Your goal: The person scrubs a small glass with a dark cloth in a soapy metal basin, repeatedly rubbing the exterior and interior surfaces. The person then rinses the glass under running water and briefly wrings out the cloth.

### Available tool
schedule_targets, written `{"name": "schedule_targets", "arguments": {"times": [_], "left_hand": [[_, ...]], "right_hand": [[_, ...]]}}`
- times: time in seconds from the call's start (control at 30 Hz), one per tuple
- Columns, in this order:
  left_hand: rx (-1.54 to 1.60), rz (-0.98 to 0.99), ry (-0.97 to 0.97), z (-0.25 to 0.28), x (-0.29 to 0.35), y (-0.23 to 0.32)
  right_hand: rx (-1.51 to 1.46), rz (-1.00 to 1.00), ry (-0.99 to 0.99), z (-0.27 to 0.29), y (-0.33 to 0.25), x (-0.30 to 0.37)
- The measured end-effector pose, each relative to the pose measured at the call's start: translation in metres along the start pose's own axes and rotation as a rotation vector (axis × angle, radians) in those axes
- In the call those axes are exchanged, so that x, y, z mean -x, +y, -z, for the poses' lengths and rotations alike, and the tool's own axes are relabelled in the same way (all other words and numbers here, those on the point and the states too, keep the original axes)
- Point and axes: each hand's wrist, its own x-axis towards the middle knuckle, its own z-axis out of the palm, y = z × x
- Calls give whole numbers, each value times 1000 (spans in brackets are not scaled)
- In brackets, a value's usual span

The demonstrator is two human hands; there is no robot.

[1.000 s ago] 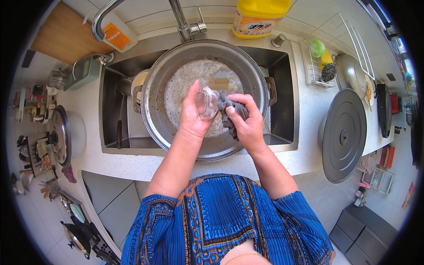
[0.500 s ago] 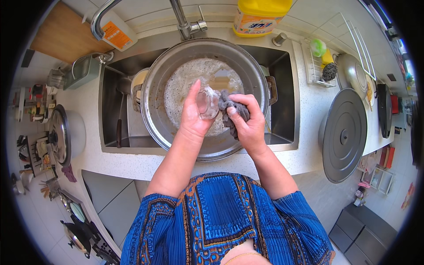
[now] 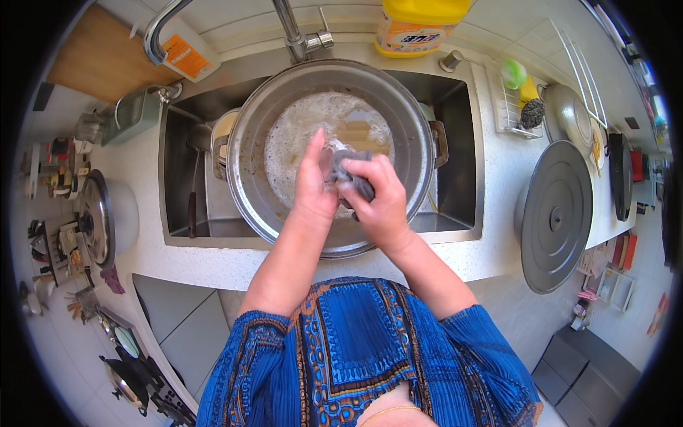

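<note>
Above the soapy water in a large metal pot (image 3: 247, 114), my left hand (image 3: 313, 186) grips a small clear glass (image 3: 327, 158), its thumb side pointing up. In my right hand (image 3: 379, 198) is a bunched dark grey cloth (image 3: 343, 165), pressed against the side of the glass facing it. The cloth and fingers hide much of the glass, and I cannot tell how far the cloth reaches inside. Foam covers part of the water (image 3: 292, 139) below, with a pale brownish patch at the right.
The pot stands in a steel sink (image 3: 455, 142), with a ladle (image 3: 192, 192) at its left. Behind are the faucet (image 3: 297, 44) and a yellow jug (image 3: 413, 35). A large dark lid (image 3: 556, 219) leans at the right, near a wire rack (image 3: 509, 121) holding scrubbers.
My right hand has moved left with the cloth, from beside the glass to up against it. The left hand stays nearly in place, and more of the glass is now covered.
</note>
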Motion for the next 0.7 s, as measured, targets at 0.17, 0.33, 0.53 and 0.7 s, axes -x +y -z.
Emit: {"name": "schedule_targets", "arguments": {"times": [0.17, 0.33, 0.53, 0.7], "left_hand": [[-2, -53, -19, 4, -3, -6], [75, 19, -60, 0, -2, 5], [100, -26, -27, -8, -1, 8], [123, 23, -25, -5, -6, 11]], "right_hand": [[-91, -133, -71, 3, 12, -29], [-623, -507, -45, 20, 23, -47], [-896, -667, -31, 21, 20, -29], [-831, -595, -83, 23, 13, -22]]}}
